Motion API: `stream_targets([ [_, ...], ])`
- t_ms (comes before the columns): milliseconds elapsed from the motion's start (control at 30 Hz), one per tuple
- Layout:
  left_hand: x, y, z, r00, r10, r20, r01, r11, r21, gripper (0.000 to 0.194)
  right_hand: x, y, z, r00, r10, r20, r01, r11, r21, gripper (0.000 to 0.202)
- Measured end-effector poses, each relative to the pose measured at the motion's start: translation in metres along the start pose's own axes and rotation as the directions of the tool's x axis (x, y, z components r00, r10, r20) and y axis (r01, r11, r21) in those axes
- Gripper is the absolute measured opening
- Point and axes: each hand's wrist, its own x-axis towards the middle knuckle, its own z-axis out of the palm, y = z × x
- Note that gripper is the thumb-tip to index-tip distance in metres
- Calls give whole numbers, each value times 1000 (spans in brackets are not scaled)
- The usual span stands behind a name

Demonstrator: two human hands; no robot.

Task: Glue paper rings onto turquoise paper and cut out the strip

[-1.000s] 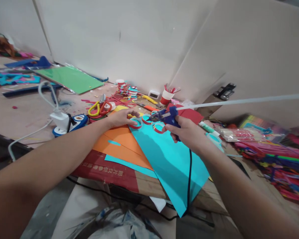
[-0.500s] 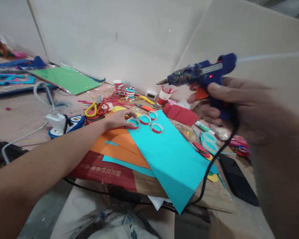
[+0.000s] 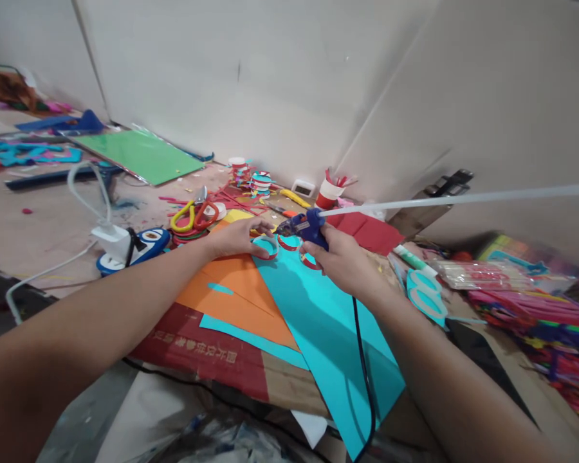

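Note:
My right hand (image 3: 343, 262) grips a blue glue gun (image 3: 305, 227) with a long clear glue stick (image 3: 453, 199) jutting out behind it. The gun's nozzle points left and down at small red-and-cyan paper rings (image 3: 288, 243) lying on a cyan paper sheet (image 3: 328, 325). My left hand (image 3: 235, 236) rests flat on the orange paper (image 3: 231, 296), fingertips touching the leftmost ring (image 3: 265, 246). The gun's black cord (image 3: 364, 366) runs down over the cyan sheet.
Yellow and red scissors (image 3: 193, 215), a white plug with a blue tape reel (image 3: 125, 244), a green sheet (image 3: 137, 153) and a red cup (image 3: 327, 191) lie beyond. At the right are cyan rings (image 3: 427, 292) and colourful pipe cleaners (image 3: 540, 315). Cardboard (image 3: 207, 344) lies under the papers.
My right hand has come down from near my face with the glue gun, bringing the nozzle back to the rings. My left hand stays on the leftmost ring.

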Motion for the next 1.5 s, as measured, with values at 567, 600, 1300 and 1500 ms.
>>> stream_targets([
  [567, -3, 3, -1, 999, -11, 45, 9, 1000, 28, 92, 7, 9, 31, 996, -11, 88, 30, 977, -209, 34],
  [600, -3, 3, -1, 999, -10, 47, 9, 1000, 25, 93, 7, 8, 33, 996, -16, 93, 35, 977, -210, 35],
  [1300, -1, 3, 0, 998, -9, 57, 13, 997, -71, 100, 5, 0, 38, 994, 32, 101, 14, 904, -428, 40],
  [1500, 0, 3, 1, 998, -12, 54, 16, 997, -79, 98, -1, -8, 32, 992, 55, 110, 2, 887, -461, 38],
])
